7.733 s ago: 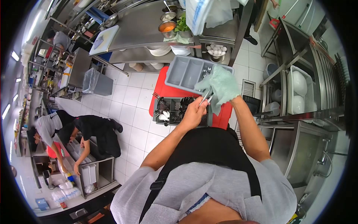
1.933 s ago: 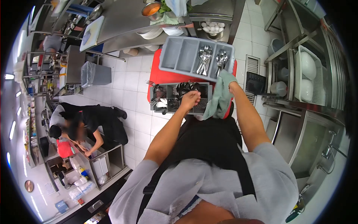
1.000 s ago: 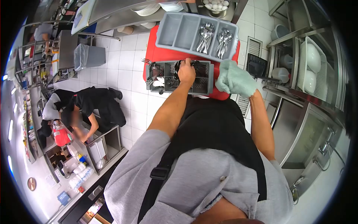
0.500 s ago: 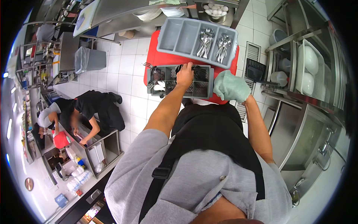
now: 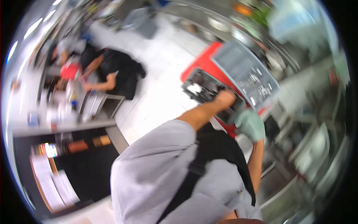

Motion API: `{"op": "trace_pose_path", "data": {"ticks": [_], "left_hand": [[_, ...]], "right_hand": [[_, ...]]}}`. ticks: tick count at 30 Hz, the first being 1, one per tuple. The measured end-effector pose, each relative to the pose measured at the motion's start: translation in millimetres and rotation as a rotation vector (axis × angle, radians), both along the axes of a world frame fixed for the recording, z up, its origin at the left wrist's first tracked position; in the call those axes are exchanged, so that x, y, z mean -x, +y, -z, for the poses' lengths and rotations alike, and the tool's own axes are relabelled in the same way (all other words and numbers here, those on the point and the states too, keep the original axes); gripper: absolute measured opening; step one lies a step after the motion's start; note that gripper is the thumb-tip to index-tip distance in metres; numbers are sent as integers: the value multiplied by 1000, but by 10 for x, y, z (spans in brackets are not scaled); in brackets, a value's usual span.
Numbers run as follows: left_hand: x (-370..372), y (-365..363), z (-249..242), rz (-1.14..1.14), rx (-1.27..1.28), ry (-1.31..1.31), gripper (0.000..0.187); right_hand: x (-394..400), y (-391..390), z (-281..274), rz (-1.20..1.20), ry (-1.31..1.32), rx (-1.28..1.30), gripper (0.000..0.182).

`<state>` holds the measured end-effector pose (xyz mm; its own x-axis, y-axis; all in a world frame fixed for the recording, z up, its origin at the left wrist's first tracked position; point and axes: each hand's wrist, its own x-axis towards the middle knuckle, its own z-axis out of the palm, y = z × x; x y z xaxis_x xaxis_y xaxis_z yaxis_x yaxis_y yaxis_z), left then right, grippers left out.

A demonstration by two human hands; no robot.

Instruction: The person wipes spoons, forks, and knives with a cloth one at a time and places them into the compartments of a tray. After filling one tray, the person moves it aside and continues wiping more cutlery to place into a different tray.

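Observation:
The view is smeared by motion. My left hand (image 5: 225, 99) reaches into the dark grey cutlery basket (image 5: 241, 105), over its right-hand compartments. Blur hides the fingers, so I cannot tell what they grip. A pale green cloth (image 5: 250, 125) covers my right hand (image 5: 257, 139) at the basket's right end; the fingers are under it. Cutlery fills parts of the basket, with white pieces (image 5: 194, 88) toward its left end. Beyond the basket, a light grey divided tray (image 5: 233, 59) holds spoons (image 5: 255, 76) in its right compartments. Both containers rest on a red surface (image 5: 201, 62).
Two people work at a counter on the left, one in black (image 5: 121, 71). A grey bin (image 5: 143, 24) stands at the back. Metal shelving with a white basket (image 5: 313, 149) is on the right. Papers hang on a dark board (image 5: 100, 168) at lower left.
The whole view has swung round, so the basket and tray now appear tilted and further right. My left hand remains at the basket, and the green cloth remains on my right hand.

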<state>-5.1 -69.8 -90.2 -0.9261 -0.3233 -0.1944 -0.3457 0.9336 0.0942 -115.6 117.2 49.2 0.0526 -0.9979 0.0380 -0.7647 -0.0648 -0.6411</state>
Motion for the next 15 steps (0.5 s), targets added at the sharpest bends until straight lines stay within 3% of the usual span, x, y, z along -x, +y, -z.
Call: {"op": "trace_pose_path", "data": {"ticks": [1,2,3,4,7,9,10,12,13,15], "left_hand": [[-31,-2,-95,-16,-93,-107,18],[-56,4,29,-90,-143,-82,20],[-74,-25,389,-108,-196,-31,21],[-81,-42,418,-21,-190,34,20],[11,-139,333,141,-179,322,16],[117,-258,266,221,-215,375,16],[163,-256,-79,232,-262,357,15],[202,-237,-824,288,-348,343,15],[186,-207,-1168,331,-391,344,14],[157,-257,-1357,345,-517,380,15]], "right_hand": [[-118,-67,-112,100,22,-110,26],[-129,-98,-73,12,76,-51,35],[-161,-107,62,76,83,-44,49],[-189,-147,-66,72,5,-63,63],[-223,-185,220,438,-566,-158,67],[-44,-197,767,401,-458,-143,52],[49,-201,1050,384,-404,-134,45],[116,-332,1238,257,49,219,35],[36,-380,967,334,-120,70,29],[-17,-468,905,548,-894,-22,29]]}}
